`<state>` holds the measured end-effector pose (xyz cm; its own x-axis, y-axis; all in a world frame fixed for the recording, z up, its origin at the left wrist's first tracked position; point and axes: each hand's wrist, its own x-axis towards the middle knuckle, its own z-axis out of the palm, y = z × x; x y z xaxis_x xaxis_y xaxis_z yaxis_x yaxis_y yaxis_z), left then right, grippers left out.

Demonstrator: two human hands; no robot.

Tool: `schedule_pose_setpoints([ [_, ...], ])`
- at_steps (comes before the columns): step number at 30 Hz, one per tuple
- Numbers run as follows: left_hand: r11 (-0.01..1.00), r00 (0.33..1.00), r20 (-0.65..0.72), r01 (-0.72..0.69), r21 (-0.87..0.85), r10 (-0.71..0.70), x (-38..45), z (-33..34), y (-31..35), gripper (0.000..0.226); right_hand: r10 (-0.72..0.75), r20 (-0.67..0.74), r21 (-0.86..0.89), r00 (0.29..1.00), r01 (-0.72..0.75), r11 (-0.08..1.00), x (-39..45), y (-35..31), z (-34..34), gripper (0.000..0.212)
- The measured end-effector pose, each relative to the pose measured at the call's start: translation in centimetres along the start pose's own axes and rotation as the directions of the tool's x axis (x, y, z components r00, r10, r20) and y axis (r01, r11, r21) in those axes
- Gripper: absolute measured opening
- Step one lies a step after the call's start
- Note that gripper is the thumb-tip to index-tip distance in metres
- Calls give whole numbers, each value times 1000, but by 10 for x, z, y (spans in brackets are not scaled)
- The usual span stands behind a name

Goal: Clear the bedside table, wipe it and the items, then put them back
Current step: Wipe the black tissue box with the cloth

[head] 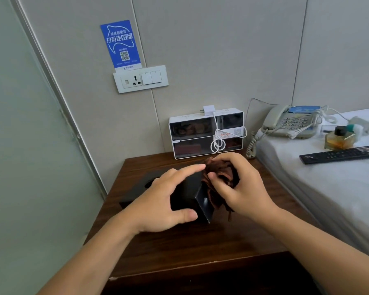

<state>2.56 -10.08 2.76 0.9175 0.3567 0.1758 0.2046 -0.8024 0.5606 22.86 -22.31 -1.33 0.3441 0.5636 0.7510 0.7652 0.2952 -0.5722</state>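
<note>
While your left hand (164, 201) grips the black box (192, 196) just above the wooden bench (179, 248), your right hand (237, 184) holds the bunched brown cloth (219, 177) against the right side of the box. At the back of the bench stands the white dispenser (206, 133). On the bed (328, 188) lie the telephone (294, 122), the perfume bottle (339, 138) and the remote control (339, 155).

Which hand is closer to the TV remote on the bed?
Right. The right hand, holding the brown cloth, is nearer the remote. The left hand, gripping the black box, sits farther away.
</note>
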Motion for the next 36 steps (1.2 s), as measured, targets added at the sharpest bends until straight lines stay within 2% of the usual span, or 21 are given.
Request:
schedule_pose_setpoints([
  [7, 999, 998, -53, -32, -7, 32, -6, -5, -4, 88, 65, -62, 29, 996, -63, 998, 3, -5, -4, 31],
  [10, 998, 995, -80, -56, -21, 54, -7, -6, -8, 75, 132, -140, 87, 981, -120, 989, 7, -12, -10, 39],
  [13, 992, 985, -137, -116, -50, 108, -8, -3, -11, 65, 124, -175, 73, 977, -113, 991, 11, -19, -6, 38],
  [19, 976, 943, -304, -181, -125, 136, -9, 3, -20, 66, -5, -84, 7, 996, 5, 1000, 5, -30, 10, 36],
  [22, 972, 935, -328, -186, -141, 131, -9, 3, -24, 63, 74, -38, 65, 997, -72, 995, -2, -42, 16, 40],
  [25, 963, 933, -335, -201, -177, 133, -9, 3, -24, 59, 80, -62, 139, 995, -71, 988, 2, -42, 14, 29],
  [28, 956, 934, -335, -201, -214, 122, -9, 3, -22, 60, 196, -21, 196, 980, -189, 962, 13, -36, 2, 51],
  [29, 960, 931, -341, -207, -191, 133, -10, 3, -21, 62, 236, -29, 187, 971, -226, 956, 17, -33, -2, 52],
  [33, 971, 898, -381, -238, 4, 222, -10, 2, -22, 65, 205, -140, 42, 969, -201, 979, 15, -24, -4, 38],
  [36, 967, 897, -375, -255, -6, 234, -13, -1, -22, 68, 110, -97, 5, 989, -110, 994, 11, -29, -3, 38],
])
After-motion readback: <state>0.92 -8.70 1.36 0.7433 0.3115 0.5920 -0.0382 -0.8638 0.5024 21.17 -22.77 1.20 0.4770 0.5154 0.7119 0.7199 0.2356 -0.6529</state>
